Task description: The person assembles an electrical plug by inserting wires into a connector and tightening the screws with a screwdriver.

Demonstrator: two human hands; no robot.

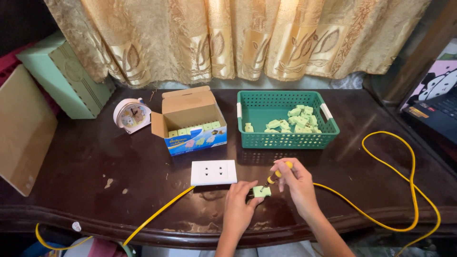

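Note:
My left hand (238, 205) pinches a small pale green plug (261, 191) against the dark wooden table (95, 157), near its front edge. My right hand (295, 181) grips a small yellow-handled screwdriver (276, 176) whose tip points down onto the plug. A white double wall socket (213, 172) lies flat just left of and behind my hands. A yellow cable (395, 190) loops over the right part of the table and runs off the front left.
A green plastic basket (247, 124) with several pale green plugs stands behind my hands. Left of it is an open cardboard box (190, 114) with more plugs, then a small round clock (131, 115). A mint-green box (62, 76) and a brown board (24, 128) sit far left.

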